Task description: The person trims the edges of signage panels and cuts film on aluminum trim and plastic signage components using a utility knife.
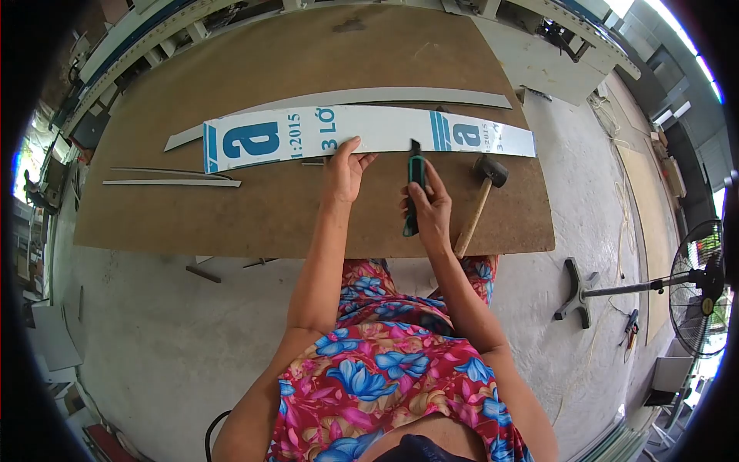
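Note:
My left hand (349, 171) grips the lower edge of a long white panel strip (385, 129) printed with blue lettering, thumb on its face and fingers behind. In my right hand (432, 206) is a dark green utility knife (416, 192), its black blade pointing up just at the strip's lower edge. To the right of that hand lies a rubber mallet (489, 171) with a wooden handle reaching the table's front edge. Behind the printed strip rests another long pale strip (369, 95).
Everything lies on a large brown table (192, 223). Thin narrow strips (173, 183) are at its left. A standing fan (697, 289) is on the floor at right, with pliers (631, 327) near its base. Machine rails (177, 38) run beyond the table's far side.

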`<control>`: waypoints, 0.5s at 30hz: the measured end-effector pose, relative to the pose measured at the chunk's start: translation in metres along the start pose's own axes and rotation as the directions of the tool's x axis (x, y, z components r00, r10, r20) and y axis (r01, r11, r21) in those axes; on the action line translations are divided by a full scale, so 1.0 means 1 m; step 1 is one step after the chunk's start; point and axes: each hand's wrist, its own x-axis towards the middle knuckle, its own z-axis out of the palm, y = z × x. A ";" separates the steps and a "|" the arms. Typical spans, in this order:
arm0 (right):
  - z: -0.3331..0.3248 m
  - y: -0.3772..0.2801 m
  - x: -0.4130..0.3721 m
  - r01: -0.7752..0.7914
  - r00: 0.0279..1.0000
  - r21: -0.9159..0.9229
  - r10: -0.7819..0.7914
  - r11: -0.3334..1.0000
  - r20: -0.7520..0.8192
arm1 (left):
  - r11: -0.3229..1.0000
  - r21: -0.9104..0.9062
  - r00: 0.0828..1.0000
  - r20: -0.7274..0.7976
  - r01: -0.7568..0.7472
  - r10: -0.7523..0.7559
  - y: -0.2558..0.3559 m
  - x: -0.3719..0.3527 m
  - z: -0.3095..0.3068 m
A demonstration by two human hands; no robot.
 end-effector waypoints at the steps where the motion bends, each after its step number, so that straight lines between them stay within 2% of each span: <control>1: 0.005 -0.006 -0.003 -0.031 0.999 0.013 0.030 0.999 0.024 | 1.000 -0.006 1.000 0.009 0.000 0.000 -0.001 0.001 -0.001; 2: 0.010 -0.010 -0.003 -0.061 0.997 0.025 0.060 0.998 0.048 | 1.000 -0.013 1.000 0.018 0.000 0.000 -0.002 0.003 -0.003; 7: 0.006 -0.023 0.033 0.041 0.999 0.007 -0.041 0.999 0.013 | 0.999 -0.033 0.999 0.032 0.029 -0.028 0.005 0.001 0.002; 15: -0.011 -0.025 0.083 0.003 0.999 -0.032 -0.004 0.999 -0.039 | 0.997 -0.044 0.998 0.042 0.058 -0.057 0.008 0.002 0.003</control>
